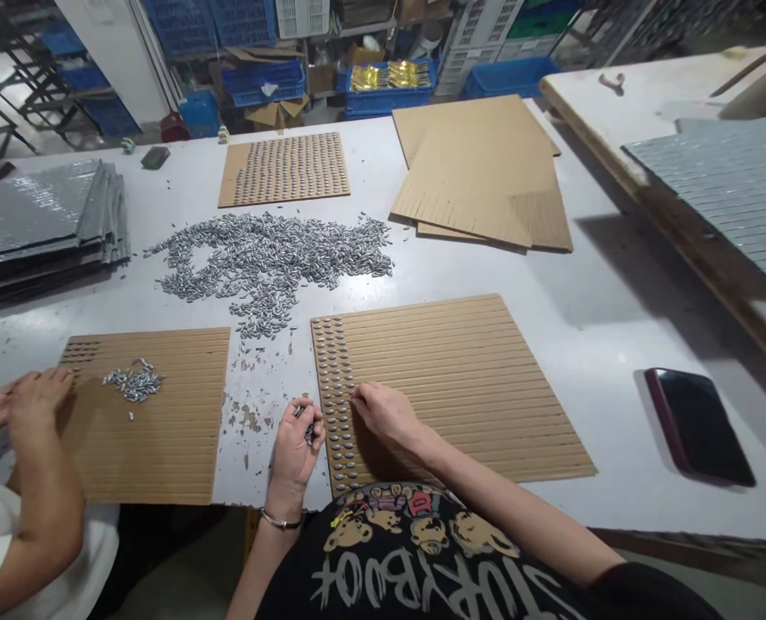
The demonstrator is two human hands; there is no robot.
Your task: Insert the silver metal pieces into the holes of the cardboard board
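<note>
In front of me lies a slotted cardboard sheet (460, 379) with narrow parallel grooves. Rows of small grey spindle-shaped pieces (334, 362) sit along its left side. My left hand (297, 443), palm up beside the sheet's left edge, is curled around several such pieces. Over the sheet, my right hand (386, 415) has its fingertips pinched together at the inner column of pieces; whatever they hold is hidden. Beyond the sheet spreads a large loose pile of the same grey pieces (272, 250).
At left, a co-worker's hands (37, 400) rest on another grooved cardboard sheet (182, 448) bearing a small heap. A filled sheet (292, 168) and stacked cardboard (479, 172) lie farther back. A phone (702, 426) lies right; wrapped silver stacks (34, 215) stand left.
</note>
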